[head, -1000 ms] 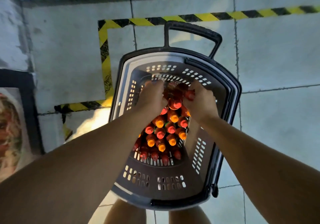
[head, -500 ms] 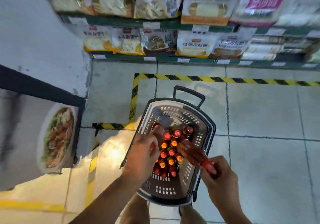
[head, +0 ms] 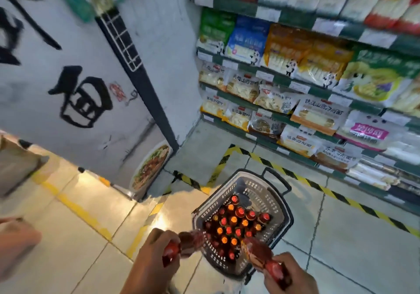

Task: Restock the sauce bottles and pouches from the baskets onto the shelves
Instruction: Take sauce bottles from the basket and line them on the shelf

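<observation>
A grey plastic basket (head: 276,199) with a black handle stands on the floor, holding several sauce bottles (head: 236,223) with red and orange caps. My left hand (head: 156,257) grips one red-capped sauce bottle (head: 185,246) to the left of the basket. My right hand (head: 293,275) grips another red-capped sauce bottle (head: 261,255) over the basket's near right corner. Both held bottles lie tilted and are lifted out of the basket.
Green shelves (head: 318,89) at the right hold rows of noodle packets. A white wall panel (head: 75,89) with black characters and a food picture stands at the left. Yellow-black tape (head: 318,189) marks the tiled floor beyond the basket. A blurred shape (head: 16,239) shows at the far left edge.
Both hands have come up out of the basket, each with a bottle. My view has lifted and swung left, bringing the wall panel and upper shelves into sight.
</observation>
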A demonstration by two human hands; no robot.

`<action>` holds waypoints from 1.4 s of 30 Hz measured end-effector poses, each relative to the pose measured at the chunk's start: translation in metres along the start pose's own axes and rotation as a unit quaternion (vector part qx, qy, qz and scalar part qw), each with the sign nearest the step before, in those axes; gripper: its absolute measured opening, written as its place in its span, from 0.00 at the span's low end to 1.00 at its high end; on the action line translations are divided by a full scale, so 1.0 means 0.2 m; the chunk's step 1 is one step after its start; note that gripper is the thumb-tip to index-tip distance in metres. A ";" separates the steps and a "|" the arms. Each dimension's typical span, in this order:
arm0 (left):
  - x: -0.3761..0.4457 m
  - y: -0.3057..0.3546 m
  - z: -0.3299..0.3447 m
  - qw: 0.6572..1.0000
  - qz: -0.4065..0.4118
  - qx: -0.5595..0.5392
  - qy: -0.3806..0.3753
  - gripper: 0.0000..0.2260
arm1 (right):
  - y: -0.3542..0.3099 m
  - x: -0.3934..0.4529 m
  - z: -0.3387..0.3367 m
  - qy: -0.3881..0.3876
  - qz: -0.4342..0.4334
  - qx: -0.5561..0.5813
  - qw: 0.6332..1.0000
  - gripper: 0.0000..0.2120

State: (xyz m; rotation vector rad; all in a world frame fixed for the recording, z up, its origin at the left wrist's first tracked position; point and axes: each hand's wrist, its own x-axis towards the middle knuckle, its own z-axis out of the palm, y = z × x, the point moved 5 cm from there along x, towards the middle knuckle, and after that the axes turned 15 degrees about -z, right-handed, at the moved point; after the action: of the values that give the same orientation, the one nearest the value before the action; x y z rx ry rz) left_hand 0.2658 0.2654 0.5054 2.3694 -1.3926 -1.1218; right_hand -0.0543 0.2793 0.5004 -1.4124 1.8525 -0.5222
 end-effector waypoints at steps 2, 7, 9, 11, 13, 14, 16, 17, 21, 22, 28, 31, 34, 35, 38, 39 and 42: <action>-0.12 -0.15 -0.12 0.999 -0.022 -0.019 0.025 0.17 | -0.12 -0.05 0.03 0.014 -0.030 0.015 0.999 0.23; -0.35 -0.61 -0.42 0.989 -0.073 -0.077 0.105 0.18 | -0.40 -0.18 0.28 -0.047 -0.118 -0.021 0.992 0.13; -0.42 -0.83 -0.53 0.983 -0.087 -0.097 0.128 0.19 | -0.55 -0.25 0.44 -0.061 -0.155 -0.028 0.986 0.14; -0.46 -1.05 -0.64 0.979 -0.088 -0.112 0.145 0.19 | -0.69 -0.30 0.63 -0.065 -0.175 -0.025 0.982 0.15; -0.51 -1.28 -0.78 0.975 -0.084 -0.132 0.158 0.17 | -0.80 -0.39 0.83 -0.082 -0.159 -0.025 0.984 0.16; -0.53 -1.39 -0.86 0.973 -0.083 -0.142 0.162 0.17 | -0.88 -0.44 0.93 -0.079 -0.183 -0.043 0.979 0.15; -0.58 -1.61 -1.00 0.969 -0.085 -0.162 0.168 0.15 | -1.03 -0.57 1.10 -0.053 -0.220 -0.061 0.972 0.17; -0.60 -1.71 -1.07 0.966 -0.086 -0.173 0.171 0.15 | -1.09 -0.63 1.19 -0.054 -0.226 -0.059 0.971 0.17; -0.65 -2.07 -1.35 0.957 -0.071 -0.202 0.194 0.14 | -1.36 -0.81 1.58 -0.058 -0.224 -0.055 0.971 0.16; -0.65 -2.14 -1.42 0.955 -0.068 -0.208 0.200 0.13 | -1.42 -0.83 1.67 -0.060 -0.232 -0.050 0.970 0.15; -0.45 -2.43 -1.72 0.944 -0.065 -0.241 0.215 0.13 | -1.73 -0.79 2.15 -0.097 -0.247 -0.059 0.962 0.13; -0.25 -2.53 -1.79 0.944 -0.077 -0.242 0.210 0.12 | -1.86 -0.66 2.35 -0.116 -0.264 -0.062 0.956 0.12; -0.02 -2.60 -1.82 0.941 -0.095 -0.253 0.205 0.13 | -1.97 -0.47 2.56 -0.143 -0.267 -0.054 0.952 0.11; 0.06 -2.62 -1.83 0.939 -0.101 -0.257 0.203 0.12 | -2.01 -0.40 2.62 -0.154 -0.268 -0.063 0.949 0.11; 0.32 -2.68 -1.86 0.941 -0.116 -0.249 0.198 0.08 | -2.08 -0.22 2.81 -0.178 -0.274 -0.073 0.942 0.10; 0.41 -2.70 -1.88 0.941 -0.117 -0.250 0.198 0.08 | -2.11 -0.16 2.86 -0.179 -0.273 -0.075 0.942 0.09; 0.66 -2.75 -1.92 0.936 -0.113 -0.270 0.195 0.09 | -2.13 0.00 3.00 -0.165 -0.244 -0.084 0.952 0.09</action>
State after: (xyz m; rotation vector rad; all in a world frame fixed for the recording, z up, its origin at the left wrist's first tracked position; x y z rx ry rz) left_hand 0.9359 0.3774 0.4368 2.2008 -0.5944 -0.8649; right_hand 0.6725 0.2138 0.4105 -1.9570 1.3033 -0.3379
